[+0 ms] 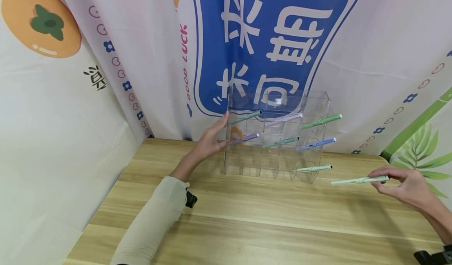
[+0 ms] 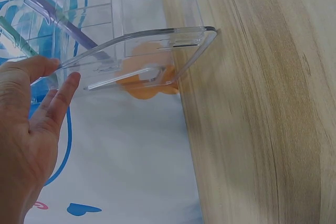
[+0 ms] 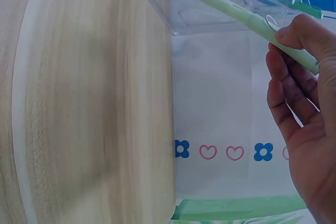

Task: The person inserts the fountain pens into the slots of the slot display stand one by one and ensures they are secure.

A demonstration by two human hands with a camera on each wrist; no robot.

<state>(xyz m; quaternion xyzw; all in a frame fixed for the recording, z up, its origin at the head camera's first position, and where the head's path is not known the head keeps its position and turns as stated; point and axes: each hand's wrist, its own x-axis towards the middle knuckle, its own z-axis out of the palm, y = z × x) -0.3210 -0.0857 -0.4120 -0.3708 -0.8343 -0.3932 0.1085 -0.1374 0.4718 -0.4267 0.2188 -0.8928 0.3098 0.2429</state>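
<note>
A clear acrylic pen rack (image 1: 250, 165) with divided compartments stands at the table's back edge. My left hand (image 1: 211, 139) holds its left side panel, thumb and fingers at the edge; the left wrist view shows the thumb on the panel's rim (image 2: 142, 34). To the right of the rack, my right hand (image 1: 406, 184) pinches a pale green pen (image 1: 353, 181) near one end, between thumb and fingers. That pen (image 3: 220, 4) points left toward the rack. Several pens lie in the rack, among them a purple pen (image 1: 248, 138), a blue pen (image 1: 319, 143) and another pale green pen (image 1: 314, 168) at the lower right.
The wooden table (image 1: 247, 218) stretches in front of the rack. Close behind hangs a printed cloth (image 1: 166, 112) with a blue panel and white characters. More cloth (image 1: 53, 139) hangs at the left, and a leaf-patterned one (image 1: 423, 147) at the right.
</note>
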